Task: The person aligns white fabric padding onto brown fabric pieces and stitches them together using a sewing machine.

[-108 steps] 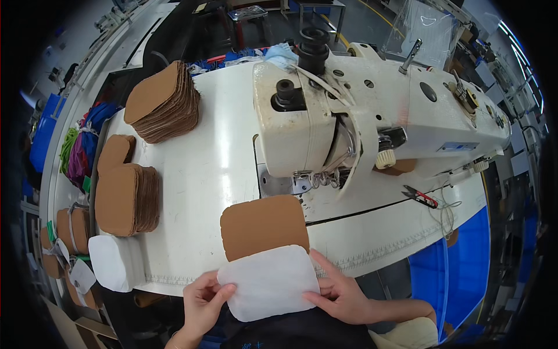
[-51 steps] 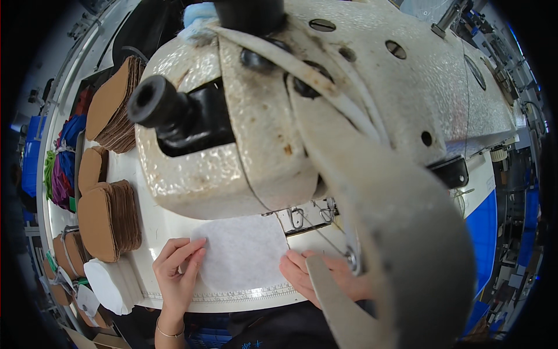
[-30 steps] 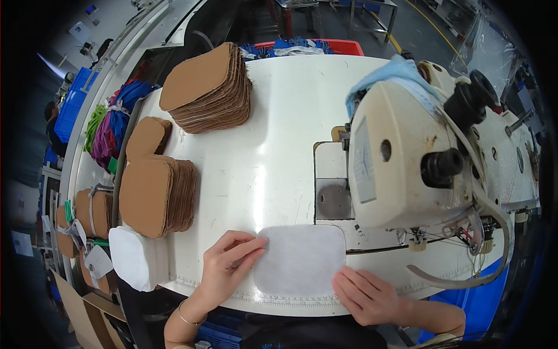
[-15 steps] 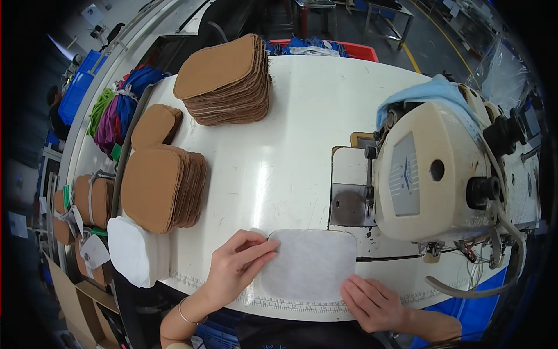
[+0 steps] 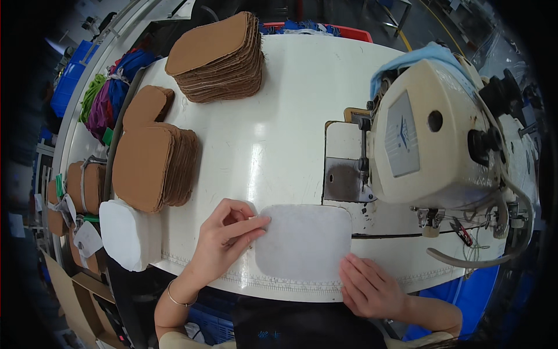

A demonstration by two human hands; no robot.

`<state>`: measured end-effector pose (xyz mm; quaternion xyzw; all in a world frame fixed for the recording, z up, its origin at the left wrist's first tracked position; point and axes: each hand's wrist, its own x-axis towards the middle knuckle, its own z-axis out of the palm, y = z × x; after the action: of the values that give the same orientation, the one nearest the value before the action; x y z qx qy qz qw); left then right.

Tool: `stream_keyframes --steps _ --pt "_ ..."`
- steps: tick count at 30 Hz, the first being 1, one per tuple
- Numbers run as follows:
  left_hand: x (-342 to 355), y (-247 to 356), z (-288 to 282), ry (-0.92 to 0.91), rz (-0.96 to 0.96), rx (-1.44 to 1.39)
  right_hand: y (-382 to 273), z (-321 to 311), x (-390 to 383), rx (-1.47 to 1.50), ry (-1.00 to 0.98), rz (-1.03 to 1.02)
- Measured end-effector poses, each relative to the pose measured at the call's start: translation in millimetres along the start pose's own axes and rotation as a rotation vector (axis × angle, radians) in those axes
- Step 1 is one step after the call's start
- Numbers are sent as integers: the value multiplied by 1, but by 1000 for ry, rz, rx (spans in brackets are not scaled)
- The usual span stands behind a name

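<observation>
A thin white fabric piece (image 5: 302, 241) with rounded corners lies on the white sewing table in front of me. My left hand (image 5: 224, 238) pinches its upper left edge between thumb and fingertips. At its lower right corner, my right hand (image 5: 372, 285) has its fingers pressed together on the edge, the thumb mostly hidden. Just beyond the fabric is the metal needle plate (image 5: 343, 180) of a cream sewing machine (image 5: 433, 139), which stands to the right.
Stacks of brown fabric pieces (image 5: 142, 166) and a larger brown stack (image 5: 212, 43) stand left and far on the table. Beside the near one is a white stack (image 5: 125, 235). Red-handled snips (image 5: 462, 231) lie near the machine. A curved lever (image 5: 488, 262) juts toward me.
The whole scene sits higher in the picture, as the head view has tilted down. Both hands keep their places on the white fabric, which looks flatter and smoother at its left side.
</observation>
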<state>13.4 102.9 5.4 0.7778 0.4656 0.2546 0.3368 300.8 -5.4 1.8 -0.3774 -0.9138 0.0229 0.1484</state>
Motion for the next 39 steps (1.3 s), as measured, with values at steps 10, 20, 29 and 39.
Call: stream_keyframes --steps 10,20,29,39 --pt "8 28 48 -362 288 494 22 23 54 258 -38 156" --pt "-39 13 -35 165 153 462 21 21 52 212 -85 128" --pt "-32 -12 -124 279 3 557 22 19 42 330 127 139" --pt "-12 -5 -115 571 214 764 9 11 48 636 320 8"
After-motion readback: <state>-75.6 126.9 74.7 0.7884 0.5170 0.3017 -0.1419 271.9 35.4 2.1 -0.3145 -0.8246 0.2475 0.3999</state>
